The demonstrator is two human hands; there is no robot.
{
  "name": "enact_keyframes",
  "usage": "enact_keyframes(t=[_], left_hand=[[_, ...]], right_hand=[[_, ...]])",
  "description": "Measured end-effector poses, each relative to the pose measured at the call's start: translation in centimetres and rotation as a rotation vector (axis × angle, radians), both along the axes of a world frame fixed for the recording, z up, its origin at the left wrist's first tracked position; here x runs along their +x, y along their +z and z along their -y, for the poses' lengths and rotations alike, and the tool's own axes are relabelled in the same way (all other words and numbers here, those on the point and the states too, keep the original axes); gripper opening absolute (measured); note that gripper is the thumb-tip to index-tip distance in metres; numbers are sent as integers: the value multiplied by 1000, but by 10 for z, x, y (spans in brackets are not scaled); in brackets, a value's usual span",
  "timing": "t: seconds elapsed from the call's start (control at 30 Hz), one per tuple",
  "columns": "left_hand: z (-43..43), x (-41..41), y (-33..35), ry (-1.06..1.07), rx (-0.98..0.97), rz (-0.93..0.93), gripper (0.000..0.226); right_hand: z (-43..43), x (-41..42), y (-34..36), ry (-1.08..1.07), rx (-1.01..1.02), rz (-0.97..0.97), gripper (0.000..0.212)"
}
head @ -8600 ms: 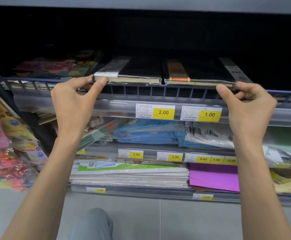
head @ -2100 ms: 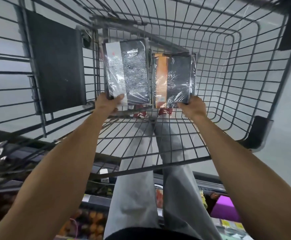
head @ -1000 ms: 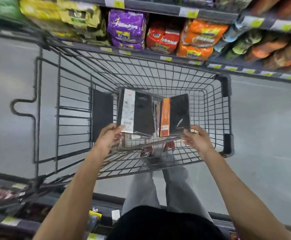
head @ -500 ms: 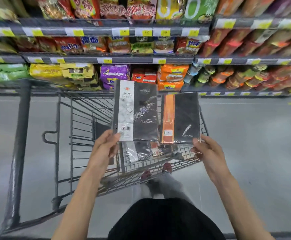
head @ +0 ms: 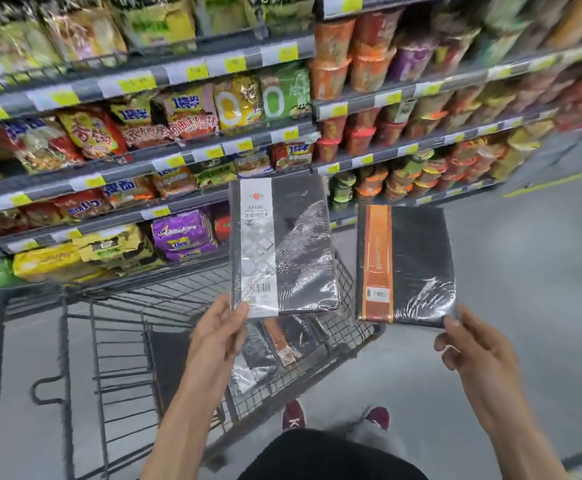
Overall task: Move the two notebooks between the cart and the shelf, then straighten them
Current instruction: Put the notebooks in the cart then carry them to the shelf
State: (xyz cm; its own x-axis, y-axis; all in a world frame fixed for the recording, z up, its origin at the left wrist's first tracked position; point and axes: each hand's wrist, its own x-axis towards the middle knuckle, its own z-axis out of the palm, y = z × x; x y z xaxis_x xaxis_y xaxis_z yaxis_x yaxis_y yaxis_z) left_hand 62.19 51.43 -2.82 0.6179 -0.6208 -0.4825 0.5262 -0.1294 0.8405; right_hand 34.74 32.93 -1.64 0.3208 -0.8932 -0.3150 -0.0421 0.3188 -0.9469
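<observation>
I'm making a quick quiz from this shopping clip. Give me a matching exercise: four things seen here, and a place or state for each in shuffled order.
Things:
1. white-banded notebook
2. orange-banded notebook
3. cart
4. purple snack bag

Places or states:
A. on a store shelf
B. held in the right hand
C. standing on the floor, more wrapped notebooks inside
D. held in the left hand

Pairs: 1-D, 2-B, 3-C, 4-A

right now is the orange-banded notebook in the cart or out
Out: the right hand holds the orange-banded notebook up by its lower corner, beside the cart.
</observation>
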Motion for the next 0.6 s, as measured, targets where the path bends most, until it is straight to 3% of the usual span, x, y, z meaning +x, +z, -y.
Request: enact_keyframes(t=[0.37,0.43,0.53,0.6], left_hand=[[142,-87,13,-196,-130,25,87],[169,-108,9,-202,-149,-4,73],[208,-140,9,-249,-172,28,26],[231,-159,11,-300,-184,50,19]], right_hand=[[83,-126,11,-182,-65,23,16],[100,-147,14,-195,-69,19,14],[122,-177,20,-228,-50,35,25],[137,-196,22,-261,-48,49,27]])
